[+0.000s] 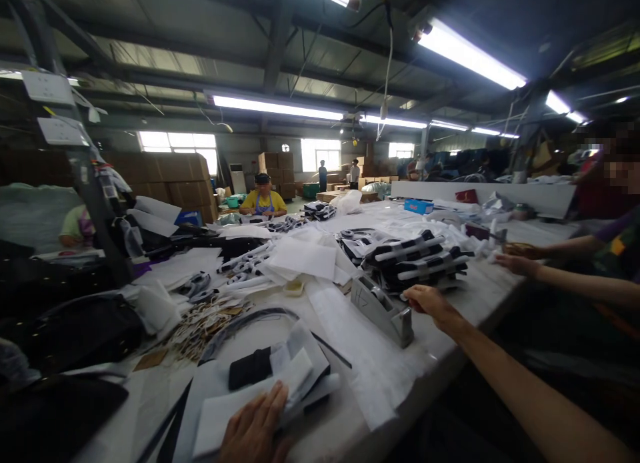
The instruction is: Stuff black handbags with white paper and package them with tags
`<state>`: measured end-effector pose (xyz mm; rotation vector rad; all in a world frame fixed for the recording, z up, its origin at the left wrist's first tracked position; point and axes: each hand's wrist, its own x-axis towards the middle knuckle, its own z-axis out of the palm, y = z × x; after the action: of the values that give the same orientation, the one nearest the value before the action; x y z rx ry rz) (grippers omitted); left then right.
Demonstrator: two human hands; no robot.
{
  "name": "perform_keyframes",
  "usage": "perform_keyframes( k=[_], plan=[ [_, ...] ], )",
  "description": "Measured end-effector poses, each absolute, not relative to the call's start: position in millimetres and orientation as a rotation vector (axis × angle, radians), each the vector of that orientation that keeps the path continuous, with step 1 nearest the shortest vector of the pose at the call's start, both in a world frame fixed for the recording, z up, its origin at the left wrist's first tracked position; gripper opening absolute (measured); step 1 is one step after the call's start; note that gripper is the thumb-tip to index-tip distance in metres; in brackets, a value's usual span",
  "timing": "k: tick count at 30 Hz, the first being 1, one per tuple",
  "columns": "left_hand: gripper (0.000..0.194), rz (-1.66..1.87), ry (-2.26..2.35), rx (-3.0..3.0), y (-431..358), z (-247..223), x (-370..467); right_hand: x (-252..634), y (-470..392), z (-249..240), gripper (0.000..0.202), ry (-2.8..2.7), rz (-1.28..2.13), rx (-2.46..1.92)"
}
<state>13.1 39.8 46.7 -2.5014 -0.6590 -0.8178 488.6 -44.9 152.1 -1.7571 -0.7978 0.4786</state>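
Two hands work: left hand (255, 429) lies open on a half-wrapped black item (250, 368); right hand (430, 301) pinches at the tape dispenser (383, 309), sealing undone.

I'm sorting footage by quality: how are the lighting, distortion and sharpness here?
Head view: ceiling tubes blow out to white, while the left edge stays dark; wide-angle bending stretches the right hand and its arm; the left hand on the white sheet is soft; the tape dispenser reads clearly.
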Motion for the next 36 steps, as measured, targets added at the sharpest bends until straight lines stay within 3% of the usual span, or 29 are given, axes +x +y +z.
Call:
perform_keyframes(
  k=[12,17,23,28,36],
  plan=[
    [0.069,-0.851,-0.834,-2.563,19,54,21,486,-89,109,0.037,-0.784,0.580,-2.114],
    [0.066,-0.773,-1.003,-2.686,0,79,25,464,-67,148,0.026,-1.302,0.749,-1.952],
    [0.065,-0.737,-1.139,-2.796,-5,84,26,316,15,212,0.016,-2.153,0.909,-1.613],
    [0.066,-0.654,-1.191,-2.916,-3,80,24,226,74,223,0.013,-2.820,0.613,-1.546],
    [0.071,-0.600,-1.245,-3.048,5,61,25,170,150,172,0.024,-3.470,-0.141,-1.410]
  ],
)
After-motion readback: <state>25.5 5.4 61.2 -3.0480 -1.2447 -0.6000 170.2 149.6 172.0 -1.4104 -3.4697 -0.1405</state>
